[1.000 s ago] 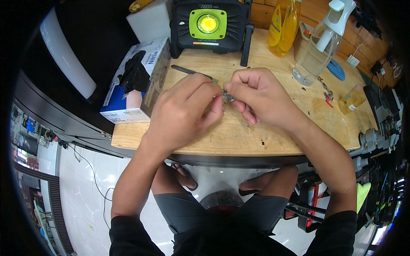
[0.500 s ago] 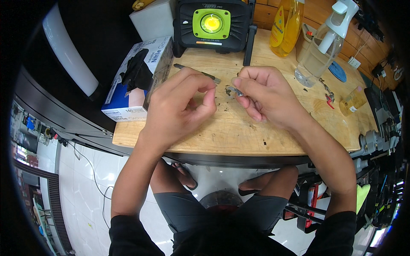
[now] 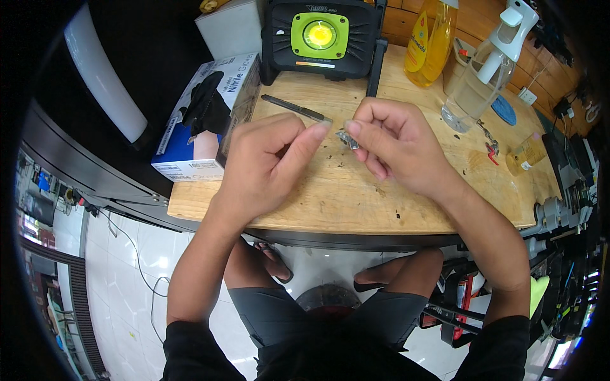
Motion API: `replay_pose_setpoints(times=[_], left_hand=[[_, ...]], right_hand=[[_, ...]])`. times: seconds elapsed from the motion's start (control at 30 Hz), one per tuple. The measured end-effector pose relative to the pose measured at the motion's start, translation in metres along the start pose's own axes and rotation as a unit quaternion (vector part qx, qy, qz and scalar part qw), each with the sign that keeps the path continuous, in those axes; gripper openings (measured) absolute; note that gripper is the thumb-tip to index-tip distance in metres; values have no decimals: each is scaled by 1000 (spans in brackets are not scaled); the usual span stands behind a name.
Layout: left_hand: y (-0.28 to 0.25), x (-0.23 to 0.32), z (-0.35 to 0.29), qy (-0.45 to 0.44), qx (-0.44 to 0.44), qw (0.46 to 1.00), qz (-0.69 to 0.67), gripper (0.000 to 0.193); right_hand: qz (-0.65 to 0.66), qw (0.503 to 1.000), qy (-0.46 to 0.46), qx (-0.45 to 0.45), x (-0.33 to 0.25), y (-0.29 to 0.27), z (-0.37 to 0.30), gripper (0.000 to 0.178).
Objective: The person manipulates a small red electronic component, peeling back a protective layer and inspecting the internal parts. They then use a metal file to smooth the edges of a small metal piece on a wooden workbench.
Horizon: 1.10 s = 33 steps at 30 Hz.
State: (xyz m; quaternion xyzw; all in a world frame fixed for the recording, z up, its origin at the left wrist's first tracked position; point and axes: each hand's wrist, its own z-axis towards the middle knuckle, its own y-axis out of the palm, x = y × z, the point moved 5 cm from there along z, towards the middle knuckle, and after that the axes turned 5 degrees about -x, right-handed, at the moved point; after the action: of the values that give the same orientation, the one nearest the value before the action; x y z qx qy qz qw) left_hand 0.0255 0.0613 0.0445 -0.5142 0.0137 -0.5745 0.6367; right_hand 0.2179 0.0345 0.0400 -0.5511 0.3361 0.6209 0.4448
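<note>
Between the thumb and fingers of my right hand is a small crumpled silvery-grey piece, partly covered by the fingertips. My left hand is just to its left, fingers curled in and thumb laid along them. Whatever those fingers may hold is hidden from this view. Beyond my left hand a slim dark cutter-like tool lies on the wooden worktop, its pale end close to my left thumb tip. Dark crumbs are scattered on the wood around my hands.
At left stands a box of gloves with a black glove poking out. A lit work lamp faces me. Toward the right are a yellow bottle, a clear spray bottle, a red-and-grey scrap and a small amber bottle.
My left hand has turned over, its fingers curling in where they formed a loose ring before. More of the cutter-like tool shows. The silvery piece stays in my right hand, slightly turned.
</note>
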Motion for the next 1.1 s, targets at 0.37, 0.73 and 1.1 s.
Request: replay_pose_setpoints(times=[0.37,0.73,1.1], left_hand=[[14,0,5,-68,-23,961,-267,13],[10,8,1,-100,-22,944,-314,13],[7,-5,-1,-93,86,959,-255,15]], right_hand=[[-71,996,-51,-5,1,8,-4,22],[-93,994,-61,10,-4,7,-6,22],[12,1000,12,-1,-2,4,-1,18]])
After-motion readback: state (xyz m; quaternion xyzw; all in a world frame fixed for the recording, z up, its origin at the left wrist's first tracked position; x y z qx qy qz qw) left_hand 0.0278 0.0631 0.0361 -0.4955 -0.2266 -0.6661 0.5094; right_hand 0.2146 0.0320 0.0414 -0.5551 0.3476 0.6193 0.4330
